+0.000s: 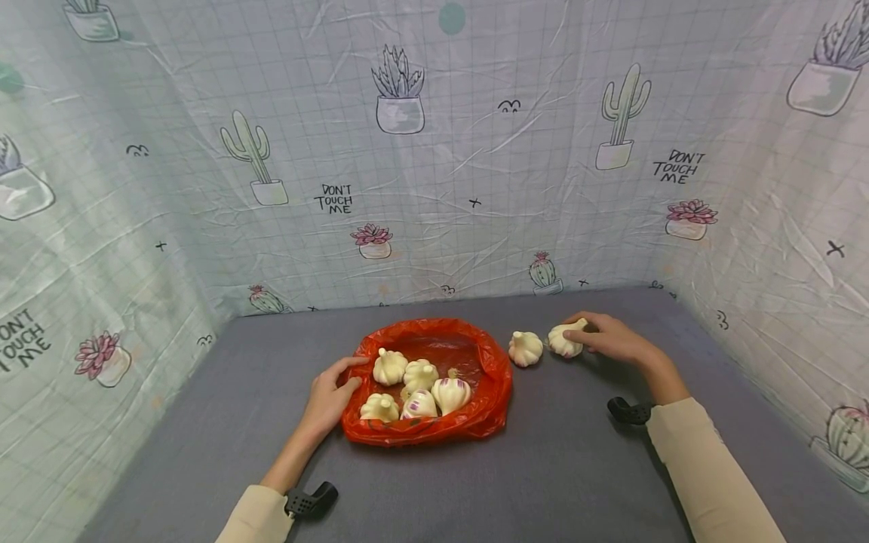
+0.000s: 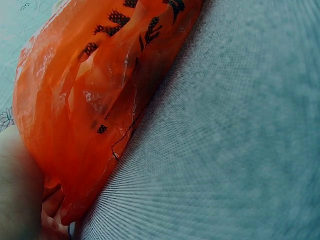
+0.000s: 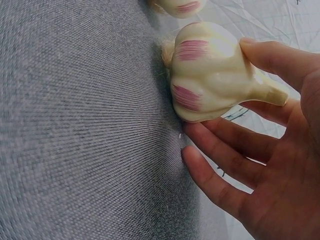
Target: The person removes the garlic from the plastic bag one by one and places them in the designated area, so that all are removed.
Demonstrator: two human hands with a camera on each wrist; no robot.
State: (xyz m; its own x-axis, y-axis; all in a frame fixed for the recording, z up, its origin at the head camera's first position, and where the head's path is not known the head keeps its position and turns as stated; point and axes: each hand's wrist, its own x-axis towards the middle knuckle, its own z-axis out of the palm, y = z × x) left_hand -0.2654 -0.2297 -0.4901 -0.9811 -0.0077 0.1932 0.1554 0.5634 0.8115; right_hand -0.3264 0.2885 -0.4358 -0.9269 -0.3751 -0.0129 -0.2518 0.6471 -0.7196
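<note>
A red plastic bag (image 1: 498,407) lies with its mouth spread wide, and several garlic bulbs (image 1: 390,367) sit inside it. At the bag's left rim is my left hand (image 1: 328,397), its thumb and fingers holding the plastic; in the left wrist view the bag (image 2: 75,145) hides most of the fingers. To the right of the bag, my right hand (image 1: 614,338) grips one garlic bulb (image 3: 212,75) between thumb and fingers. That bulb is white with purple streaks, its root end at the tabletop and its stem toward the palm.
Another garlic bulb (image 1: 526,348) rests on the grey tabletop (image 1: 557,452), between the bag and the right hand. A cactus-printed sheet (image 1: 434,166) encloses the back and both sides. Black wrist devices (image 1: 312,501) are worn at the cuffs.
</note>
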